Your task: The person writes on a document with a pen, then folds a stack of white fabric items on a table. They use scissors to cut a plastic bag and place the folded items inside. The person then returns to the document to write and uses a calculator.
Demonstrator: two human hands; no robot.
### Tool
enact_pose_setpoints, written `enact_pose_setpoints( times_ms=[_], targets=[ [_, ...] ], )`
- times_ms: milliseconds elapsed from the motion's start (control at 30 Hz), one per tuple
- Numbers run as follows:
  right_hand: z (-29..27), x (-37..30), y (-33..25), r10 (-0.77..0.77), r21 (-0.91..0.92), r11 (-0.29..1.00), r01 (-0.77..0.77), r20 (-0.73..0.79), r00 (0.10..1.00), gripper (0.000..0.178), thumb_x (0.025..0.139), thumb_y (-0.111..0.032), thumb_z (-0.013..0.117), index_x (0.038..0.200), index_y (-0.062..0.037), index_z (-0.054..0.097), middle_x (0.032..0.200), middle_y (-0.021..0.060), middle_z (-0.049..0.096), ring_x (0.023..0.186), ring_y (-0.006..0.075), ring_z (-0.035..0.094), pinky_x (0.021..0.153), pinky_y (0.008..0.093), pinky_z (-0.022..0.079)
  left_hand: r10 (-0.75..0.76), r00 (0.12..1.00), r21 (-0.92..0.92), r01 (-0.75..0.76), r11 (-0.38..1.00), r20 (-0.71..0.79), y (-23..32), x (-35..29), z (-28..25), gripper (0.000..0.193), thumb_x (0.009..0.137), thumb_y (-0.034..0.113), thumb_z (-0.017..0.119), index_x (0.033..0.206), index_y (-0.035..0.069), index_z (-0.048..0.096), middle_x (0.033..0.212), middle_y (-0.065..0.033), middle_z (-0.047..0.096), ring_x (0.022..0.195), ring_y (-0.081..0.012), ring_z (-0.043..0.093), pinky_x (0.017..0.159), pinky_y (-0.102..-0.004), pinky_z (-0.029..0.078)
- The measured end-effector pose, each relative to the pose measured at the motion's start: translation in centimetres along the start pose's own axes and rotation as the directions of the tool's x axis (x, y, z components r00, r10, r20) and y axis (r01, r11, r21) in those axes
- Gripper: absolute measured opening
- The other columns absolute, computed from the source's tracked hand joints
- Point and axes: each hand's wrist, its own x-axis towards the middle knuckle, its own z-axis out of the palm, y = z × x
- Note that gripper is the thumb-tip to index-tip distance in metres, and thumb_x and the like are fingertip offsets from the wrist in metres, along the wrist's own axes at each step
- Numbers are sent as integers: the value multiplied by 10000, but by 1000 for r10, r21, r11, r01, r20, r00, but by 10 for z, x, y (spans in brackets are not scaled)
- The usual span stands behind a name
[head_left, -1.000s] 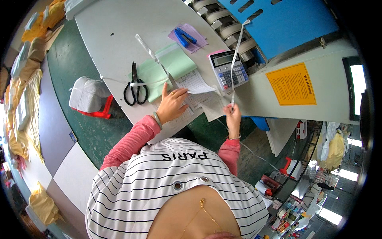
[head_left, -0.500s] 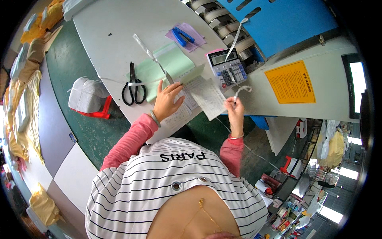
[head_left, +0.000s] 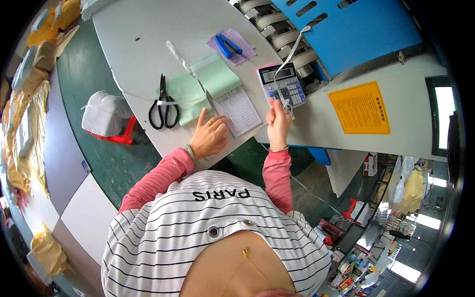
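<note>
My left hand (head_left: pixel 212 134) lies with its fingers spread on the lower left part of an open pad of printed forms (head_left: pixel 238 112), whose pale green cover (head_left: pixel 213 74) is folded back. My right hand (head_left: pixel 278 123) is closed in a pinch just right of the pad, below the calculator (head_left: pixel 282 81). It grips a thin pen-like thing (head_left: pixel 288 108) on a white cord (head_left: pixel 295 49); much of it is hidden by the fingers. Black-handled scissors (head_left: pixel 164 106) lie left of the pad, with a flat white strap crossing their handles.
A blue stapler (head_left: pixel 227 45) rests on purple paper (head_left: pixel 241 53) at the far side of the grey table (head_left: pixel 133 59). Right stands a blue and grey machine (head_left: pixel 356 37) with a yellow notice (head_left: pixel 359 109). A grey-white bundle (head_left: pixel 105 115) on a red stand is beyond the table's left edge.
The loose, lifted page is no longer raised, and the ruled form shows flat. My right hand has moved left and up toward the calculator; my left hand has shifted slightly toward me.
</note>
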Motion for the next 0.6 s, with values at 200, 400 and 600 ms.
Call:
enact_pose_setpoints(
  times_ms=[200, 400, 600],
  targets=[
    [19, 23, -4, 128, 131, 977, -167, 260, 957, 678, 942, -591, 399, 924, 23, 685, 544, -39, 434, 462, 80, 415, 438, 227, 338, 0, 996, 108, -10, 994, 85, 10, 3, -5, 526, 776, 354, 669, 1278, 256, 548, 1225, -29, 505, 1240, -217, 422, 1107, -638, 72],
    [40, 31, 7, 182, 21, 979, -202, 354, 918, 673, 900, -613, 453, 1067, 7, 653, 677, 32, 620, 542, 105, 573, 476, 218, 437, 8, 997, 138, -18, 990, 71, 8, 1, 0, 549, 784, 392, 660, 1309, 294, 532, 1226, -20, 499, 1238, -211, 417, 1107, -646, 64],
    [43, 35, 23, 42, -68, 998, -15, 424, 905, 180, 853, -184, 708, 908, -54, 596, 702, -29, 561, 551, 44, 481, 482, 185, 367, 28, 998, 146, -37, 989, 63, 8, 2, 1, 554, 778, 396, 665, 1307, 297, 534, 1223, -21, 505, 1231, -214, 425, 1102, -653, 80]
  ],
)
